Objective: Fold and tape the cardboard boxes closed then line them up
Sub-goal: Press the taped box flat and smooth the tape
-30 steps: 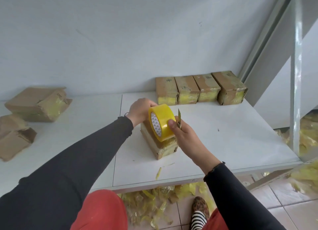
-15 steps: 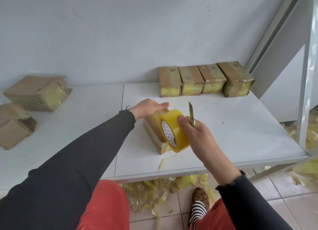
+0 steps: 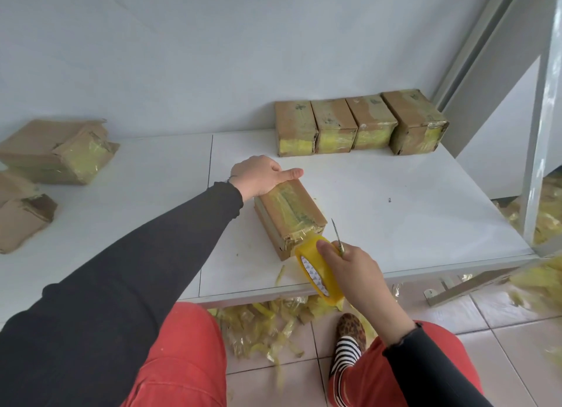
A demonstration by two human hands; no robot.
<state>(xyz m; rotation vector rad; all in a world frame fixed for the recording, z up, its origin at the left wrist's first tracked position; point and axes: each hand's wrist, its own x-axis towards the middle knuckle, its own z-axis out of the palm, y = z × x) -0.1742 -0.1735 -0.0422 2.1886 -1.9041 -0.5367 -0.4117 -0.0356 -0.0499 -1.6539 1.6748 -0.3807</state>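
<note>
My right hand [image 3: 355,269] gripped the yellow tape roll [image 3: 317,269] at the table's [image 3: 395,218] near edge, with a small blade [image 3: 337,234] pinched upright alongside it. The roll touched the near end of the cardboard box [image 3: 289,215]. My left hand [image 3: 258,175] held the box's far end, thumb straight. Four taped boxes [image 3: 359,123] stood in a row against the far wall.

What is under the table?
Under the table, crumpled yellow tape scraps litter the tiled floor, beside a patterned shoe. The tabletop hides everything further back.
</note>
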